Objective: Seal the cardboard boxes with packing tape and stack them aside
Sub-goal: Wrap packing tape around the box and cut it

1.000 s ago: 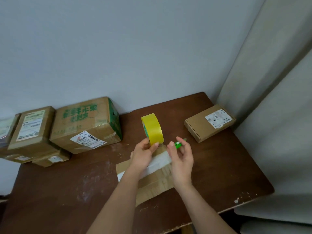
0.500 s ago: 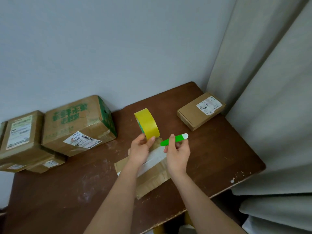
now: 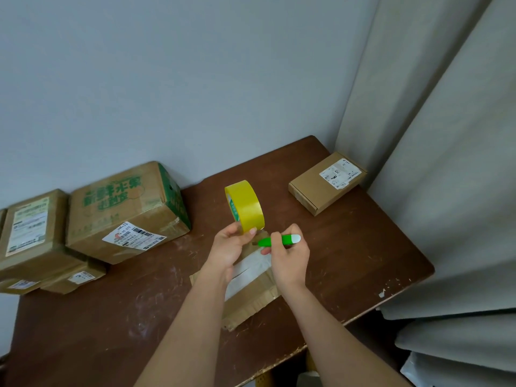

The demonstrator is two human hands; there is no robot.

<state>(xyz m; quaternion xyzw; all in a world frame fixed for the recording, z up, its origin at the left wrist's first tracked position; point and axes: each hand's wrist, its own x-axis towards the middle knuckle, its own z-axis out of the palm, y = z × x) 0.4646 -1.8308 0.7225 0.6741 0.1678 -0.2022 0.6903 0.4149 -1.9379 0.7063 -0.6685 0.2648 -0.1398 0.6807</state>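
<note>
While hands grip tape roll (image 3: 245,208) and cutter (image 3: 279,240), box (image 3: 251,283) lies beneath.

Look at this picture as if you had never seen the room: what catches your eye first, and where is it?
The bright yellow tape roll stands out first, held upright by the left hand above the middle of the brown table. Just right of it, the right hand grips a vivid green cutter over a flat cardboard box. A large box with green print sits against the wall on the left.
</note>
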